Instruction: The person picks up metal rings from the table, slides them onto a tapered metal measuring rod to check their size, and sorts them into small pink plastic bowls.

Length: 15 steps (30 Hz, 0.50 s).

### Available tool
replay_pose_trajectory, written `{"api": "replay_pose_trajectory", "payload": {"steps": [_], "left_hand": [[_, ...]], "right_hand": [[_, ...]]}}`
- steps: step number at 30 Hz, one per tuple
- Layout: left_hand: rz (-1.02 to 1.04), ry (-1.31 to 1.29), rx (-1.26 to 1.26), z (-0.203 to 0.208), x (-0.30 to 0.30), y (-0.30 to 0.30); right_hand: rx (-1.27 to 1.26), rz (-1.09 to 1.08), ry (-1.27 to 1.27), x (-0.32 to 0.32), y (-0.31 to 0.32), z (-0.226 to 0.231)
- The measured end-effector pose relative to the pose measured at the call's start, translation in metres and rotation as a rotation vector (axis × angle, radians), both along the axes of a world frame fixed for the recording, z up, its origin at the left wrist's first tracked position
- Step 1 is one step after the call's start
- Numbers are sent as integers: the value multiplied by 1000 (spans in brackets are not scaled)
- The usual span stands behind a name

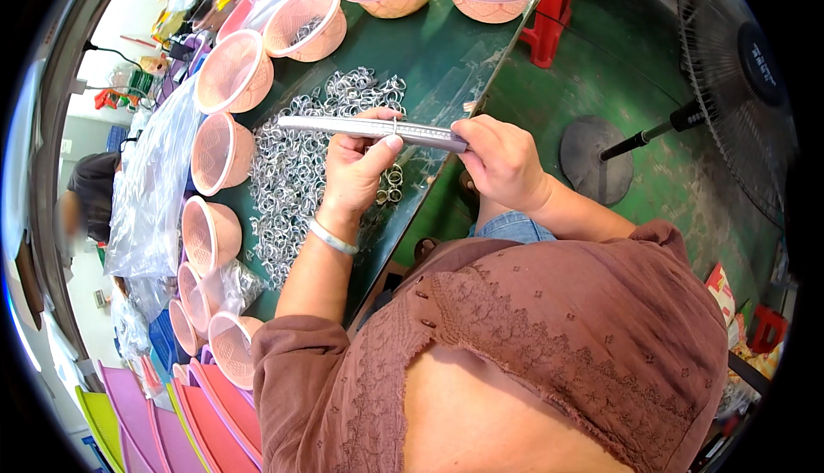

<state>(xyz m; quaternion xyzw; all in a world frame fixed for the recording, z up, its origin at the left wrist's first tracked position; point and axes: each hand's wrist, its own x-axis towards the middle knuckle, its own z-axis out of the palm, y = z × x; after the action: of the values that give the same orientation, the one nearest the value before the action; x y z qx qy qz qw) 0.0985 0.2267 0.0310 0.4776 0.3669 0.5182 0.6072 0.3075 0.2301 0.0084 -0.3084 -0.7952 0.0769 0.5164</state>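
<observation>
A long tapered silver ring mandrel (335, 126) lies almost level in front of me, above a heap of metal rings. My right hand (506, 162) grips its thick end. Around the stick sits a thin metal ring (396, 124), standing upright. My left hand (359, 164) is closed at that spot, its thumb below and fingers behind, pinching the ring on the mandrel. Beneath and beyond my left hand, many loose silver rings (287, 185) cover part of the green tabletop (442, 69).
Pink plastic baskets (233, 74) line the table's far and left edges; some, like the far right basket (489, 1), hold rings. Clear plastic bags (154, 190) lie behind them. A standing fan (747, 69) and a red stool (547, 22) are at right. Colourful trays (202, 404) stand lower left.
</observation>
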Motion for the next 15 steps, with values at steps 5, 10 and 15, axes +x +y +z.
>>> {"api": "replay_pose_trajectory", "payload": {"steps": [5, 10, 15], "left_hand": [[252, -297, 0, 2, -12, 15], [130, -616, -188, 12, -43, 36], [284, -21, -248, 16, -25, 65]], "right_hand": [[-253, 19, 15, 10, -4, -7], [-741, 257, 384, 35, -4, -27], [-880, 287, 564, 45, 4, -31]]}}
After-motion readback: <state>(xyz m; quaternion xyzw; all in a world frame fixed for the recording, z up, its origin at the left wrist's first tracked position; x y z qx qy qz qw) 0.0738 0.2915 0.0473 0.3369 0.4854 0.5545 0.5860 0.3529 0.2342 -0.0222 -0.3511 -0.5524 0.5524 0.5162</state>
